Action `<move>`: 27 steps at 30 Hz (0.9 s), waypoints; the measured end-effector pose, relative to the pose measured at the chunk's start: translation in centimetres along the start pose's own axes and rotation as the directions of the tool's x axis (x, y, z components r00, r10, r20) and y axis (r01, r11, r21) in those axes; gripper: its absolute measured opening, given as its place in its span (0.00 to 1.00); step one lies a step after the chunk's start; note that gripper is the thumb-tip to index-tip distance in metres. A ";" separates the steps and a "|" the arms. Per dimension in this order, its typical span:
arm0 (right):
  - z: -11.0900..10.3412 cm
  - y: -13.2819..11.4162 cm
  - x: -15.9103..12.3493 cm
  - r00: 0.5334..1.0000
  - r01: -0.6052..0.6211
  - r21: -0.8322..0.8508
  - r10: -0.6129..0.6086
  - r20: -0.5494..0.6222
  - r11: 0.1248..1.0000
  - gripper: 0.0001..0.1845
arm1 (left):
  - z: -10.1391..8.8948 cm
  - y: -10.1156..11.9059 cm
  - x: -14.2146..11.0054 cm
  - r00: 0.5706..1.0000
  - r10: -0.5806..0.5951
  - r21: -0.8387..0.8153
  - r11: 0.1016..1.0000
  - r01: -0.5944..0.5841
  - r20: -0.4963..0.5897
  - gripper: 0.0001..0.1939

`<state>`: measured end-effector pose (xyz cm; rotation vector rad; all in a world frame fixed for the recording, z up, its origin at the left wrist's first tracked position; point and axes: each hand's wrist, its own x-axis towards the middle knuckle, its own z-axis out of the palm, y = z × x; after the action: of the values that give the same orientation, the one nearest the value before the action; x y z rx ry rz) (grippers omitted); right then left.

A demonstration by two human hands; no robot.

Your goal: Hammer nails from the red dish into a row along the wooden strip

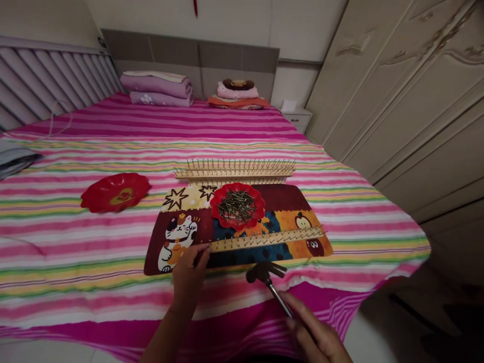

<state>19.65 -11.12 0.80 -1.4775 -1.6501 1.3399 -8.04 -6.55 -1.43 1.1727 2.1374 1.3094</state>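
A narrow wooden strip [260, 241] with a row of nails standing in it lies across a patterned mat [249, 256]. At its left end my left hand [190, 269] is closed, thumb and fingertips pinching the wood; whether a nail is also between them I cannot tell. My right hand [312, 330] grips a claw hammer [266, 274] by its metal handle, the head over the mat's front edge, apart from the strip. Behind the strip, a red scalloped dish [258, 214] holds a heap of loose nails [237, 205].
Past the mat lie more nail-studded wooden strips [234, 174]. A red plate [115, 193] rests on the striped bedspread [83, 242] to the left. Folded bedding [159, 88] sits by the headboard; a wardrobe [397, 85] stands at the right.
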 end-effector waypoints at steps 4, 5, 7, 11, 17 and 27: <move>1.9 -4.6 2.5 0.955 0.274 -0.014 -0.271 0.123 0.962 0.23 | 0.0 -0.6 -0.1 0.996 0.091 0.020 0.996 -0.091 0.019 0.09; 2.4 -5.3 3.1 0.940 0.321 -0.033 -0.314 0.134 0.946 0.23 | 0.0 -0.7 -0.1 0.994 0.108 0.018 0.994 -0.108 0.020 0.09; 3.2 -6.4 4.3 0.903 0.417 -0.088 -0.401 0.153 0.905 0.23 | 0.1 -0.9 0.0 0.990 0.142 0.009 0.990 -0.142 0.019 0.08; 4.4 -7.3 5.8 0.836 0.547 -0.208 -0.513 0.196 0.811 0.27 | 0.1 -1.4 0.1 0.987 0.158 -0.008 0.987 -0.158 0.000 0.08; 4.5 -7.5 5.6 0.844 0.528 -0.257 -0.467 0.262 0.810 0.27 | -0.2 -1.2 0.2 0.994 0.101 -0.004 0.995 -0.101 0.030 0.09; -1.7 0.7 0.5 0.999 -0.020 -0.017 0.019 -0.033 1.000 0.21 | -1.0 -0.2 -0.3 0.991 0.135 0.085 0.987 -0.134 -0.005 0.11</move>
<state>21.32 -10.15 0.66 -1.5210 -1.6345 1.3080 -8.67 -7.35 -1.16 1.3682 2.1735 1.2941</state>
